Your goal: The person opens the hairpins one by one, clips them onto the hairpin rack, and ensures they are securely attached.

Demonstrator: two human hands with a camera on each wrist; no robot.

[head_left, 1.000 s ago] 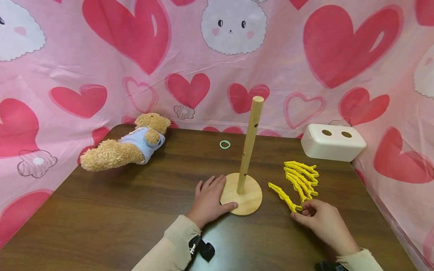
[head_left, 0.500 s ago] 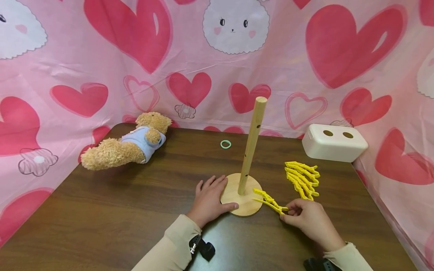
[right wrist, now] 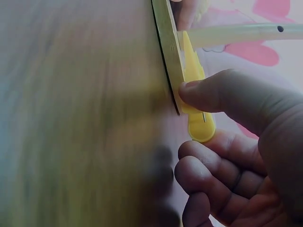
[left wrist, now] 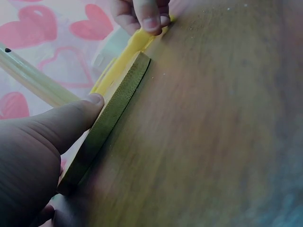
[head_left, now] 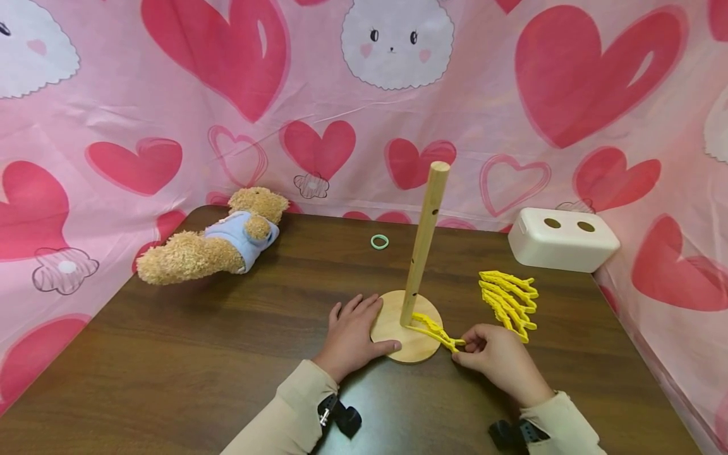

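A round wooden base point(head_left: 392, 316) carries an upright wooden post point(head_left: 423, 246) with small dark holes along it. My left hand point(head_left: 351, 338) rests at the base's left side, fairly straight fingers by its rim and the thumb point(left wrist: 85, 106) lying over its near edge. Between thumb and fingers, my right hand point(head_left: 503, 360) pinches the handle end of a long yellow hair clip point(head_left: 436, 330). The clip's two thin arms stand apart over the base, with their tips right at the foot of the post. In the right wrist view, the clip point(right wrist: 191, 66) lies close along the base's top face.
Several more yellow clips point(head_left: 506, 300) lie in a row to the right of the post. A white box with two holes point(head_left: 563, 246) stands at the back right. Behind the post lies a green ring point(head_left: 379, 242). A teddy bear point(head_left: 222, 243) lies at the left.
My right hand has moved left with the yellow clip, from beside the other clips to the foot of the post, and the clip's arms have spread. The left hand stays on the base.
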